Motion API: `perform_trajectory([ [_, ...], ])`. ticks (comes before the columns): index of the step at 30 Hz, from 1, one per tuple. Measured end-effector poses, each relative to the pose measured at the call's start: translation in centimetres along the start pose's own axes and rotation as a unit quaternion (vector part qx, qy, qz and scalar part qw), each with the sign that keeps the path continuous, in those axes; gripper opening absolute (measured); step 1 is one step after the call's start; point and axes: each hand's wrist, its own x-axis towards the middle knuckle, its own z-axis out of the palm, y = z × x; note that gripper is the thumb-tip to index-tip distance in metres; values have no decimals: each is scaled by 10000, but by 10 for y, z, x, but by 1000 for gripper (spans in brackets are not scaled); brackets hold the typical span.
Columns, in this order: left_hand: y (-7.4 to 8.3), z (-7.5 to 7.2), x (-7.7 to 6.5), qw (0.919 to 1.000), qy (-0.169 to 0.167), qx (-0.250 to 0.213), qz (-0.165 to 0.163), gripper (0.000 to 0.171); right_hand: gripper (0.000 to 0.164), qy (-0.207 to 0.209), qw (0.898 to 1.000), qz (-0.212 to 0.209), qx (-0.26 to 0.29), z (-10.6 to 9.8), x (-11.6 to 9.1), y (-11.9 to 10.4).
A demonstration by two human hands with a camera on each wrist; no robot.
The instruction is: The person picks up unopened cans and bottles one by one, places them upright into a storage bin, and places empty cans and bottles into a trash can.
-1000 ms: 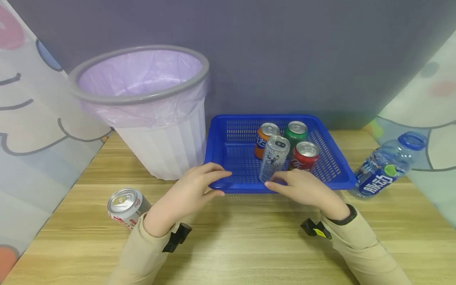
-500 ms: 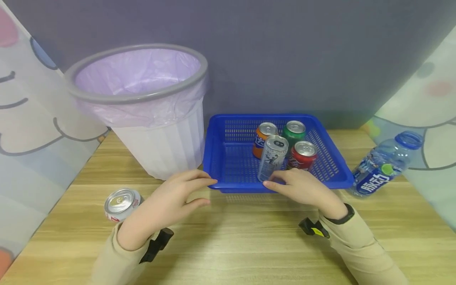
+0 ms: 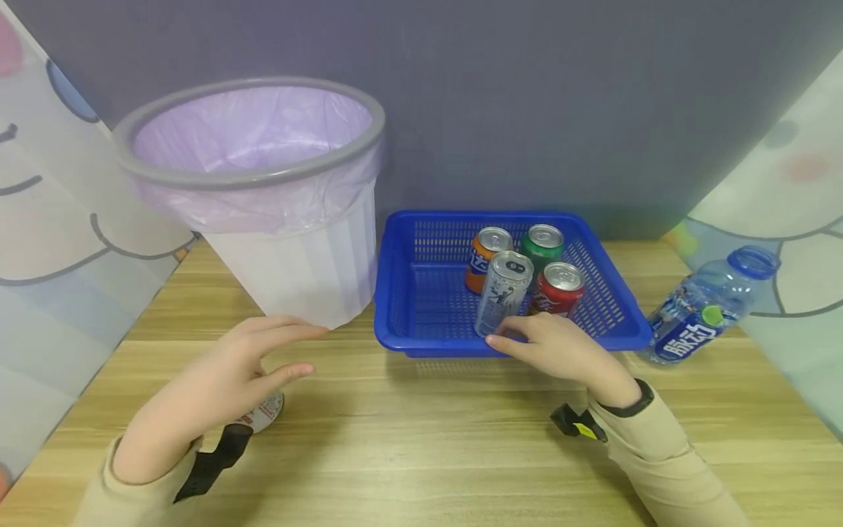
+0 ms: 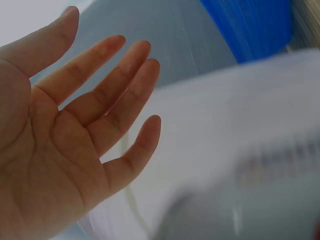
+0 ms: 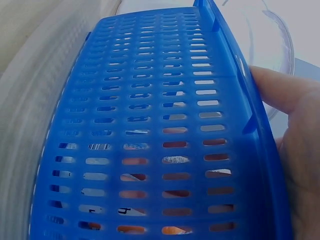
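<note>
My left hand (image 3: 227, 373), fingers loosely spread, hangs over a silver-and-white drink can (image 3: 268, 411) at the left. Hand and wrist cover most of that can; its blurred body (image 4: 250, 200) fills the lower right of the left wrist view. My right hand (image 3: 549, 344) grips the front rim of a blue plastic basket (image 3: 441, 344), thumb on the rim and fingers inside. Close to these fingers stands a tall silver can (image 3: 502, 296). Behind and beside it in the basket are an orange can (image 3: 479, 263), a green can (image 3: 543, 245) and a red can (image 3: 560, 285).
A white bin (image 3: 309, 271) with a grey rim and a purple liner stands at the back left. Right of the basket, a clear blue plastic bottle (image 3: 711, 315) without a cap stands near the wall. A wooden tabletop (image 3: 421, 439) lies under everything.
My left hand has moved left, away from the basket's front left corner, to over the silver-and-white can, now mostly covered. My right hand has stayed at the basket's rim.
</note>
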Motion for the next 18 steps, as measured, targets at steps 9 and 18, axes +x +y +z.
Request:
perform_trajectory([
  [9,-32,-33,-31,9864,-556,-483,-1471,53,43,90,9999,-62,9,2,0,0],
  [18,-57,-39,-47,9727,-1034,-1162,-1722,59,40,146,9999,-73,-5,3,0,-1],
])
